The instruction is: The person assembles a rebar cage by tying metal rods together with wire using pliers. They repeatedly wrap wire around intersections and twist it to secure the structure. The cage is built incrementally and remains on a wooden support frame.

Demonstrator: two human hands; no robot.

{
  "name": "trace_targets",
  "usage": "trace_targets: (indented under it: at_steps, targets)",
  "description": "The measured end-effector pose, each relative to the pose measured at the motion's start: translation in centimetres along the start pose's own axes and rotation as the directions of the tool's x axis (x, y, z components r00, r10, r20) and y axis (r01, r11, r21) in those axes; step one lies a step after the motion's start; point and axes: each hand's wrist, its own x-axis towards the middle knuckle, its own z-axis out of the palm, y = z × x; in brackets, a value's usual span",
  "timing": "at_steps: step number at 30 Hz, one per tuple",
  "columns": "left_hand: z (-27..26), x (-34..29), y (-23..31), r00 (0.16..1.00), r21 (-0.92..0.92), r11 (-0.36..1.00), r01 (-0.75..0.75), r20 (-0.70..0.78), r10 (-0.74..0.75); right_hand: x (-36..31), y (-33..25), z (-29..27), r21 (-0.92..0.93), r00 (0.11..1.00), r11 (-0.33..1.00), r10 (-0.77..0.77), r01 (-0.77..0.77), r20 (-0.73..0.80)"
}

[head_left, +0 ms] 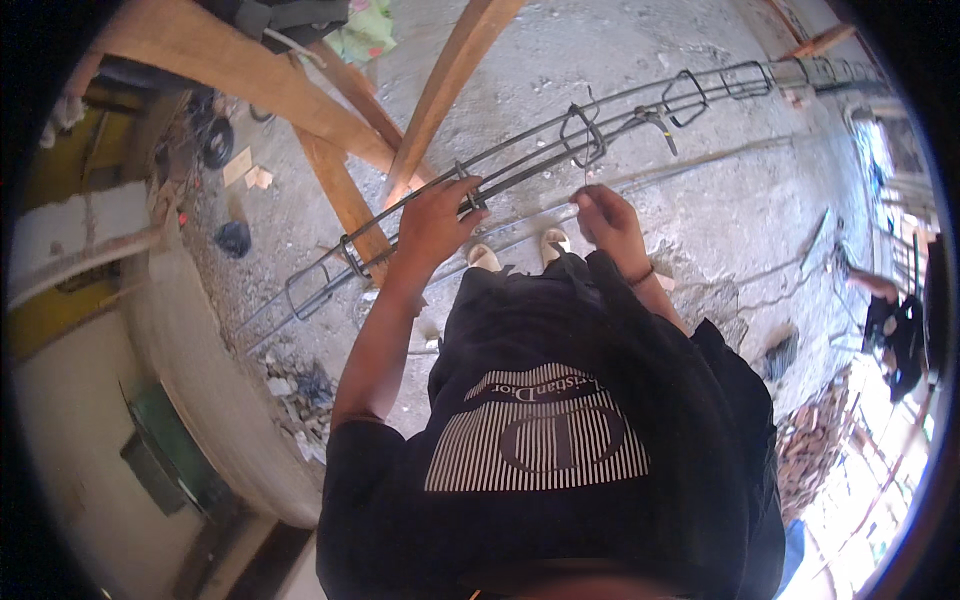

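A long steel rebar cage (520, 150) with square stirrups runs slantwise in front of me, from lower left to upper right. My left hand (438, 222) is closed around its bars at a stirrup (464, 190). Just on the near side of the cage, my right hand (610, 228) is pinched shut on a thin wire (586, 176) that rises toward the bars. Another stirrup (582, 140) stands a little beyond that wire. Farther right, a dark slim tool with a yellowish part (666, 132) hangs at the cage; its kind is unclear.
Crossed wooden beams (430, 100) support the cage on the left. The rough concrete floor (740, 200) holds long bars and debris. A black coil (216, 143) lies far left, and a brick pile (815, 445) lies at right. Another person (890, 325) is at the far right.
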Motion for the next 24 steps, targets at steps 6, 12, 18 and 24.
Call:
trace_targets:
  at_steps: [6, 12, 18, 24]
  targets:
    - [-0.2, -0.5, -1.2, 0.999, -0.068, 0.998, 0.005, -0.038, -0.007, 0.0, 1.0, 3.6, -0.016, 0.981, 0.999, -0.031, 0.028, -0.192]
    - [-1.2, -1.5, -2.0, 0.998, -0.163, 0.985, 0.059, 0.004, -0.059, -2.0, 2.1, 7.3, -0.113, 0.988, 0.992, 0.045, -0.063, -0.150]
    - [-3.5, -2.8, -2.2, 0.993, -0.102, 0.989, 0.106, 0.068, -0.099, -3.9, 2.4, 9.0, -0.206, 0.977, 0.967, 0.111, -0.147, -0.180]
    - [-7.9, -2.5, -3.2, 0.998, -0.193, 0.980, 0.038, 0.050, -0.029, -1.9, 5.5, 9.5, -0.113, 0.977, 0.993, -0.005, -0.019, -0.213]
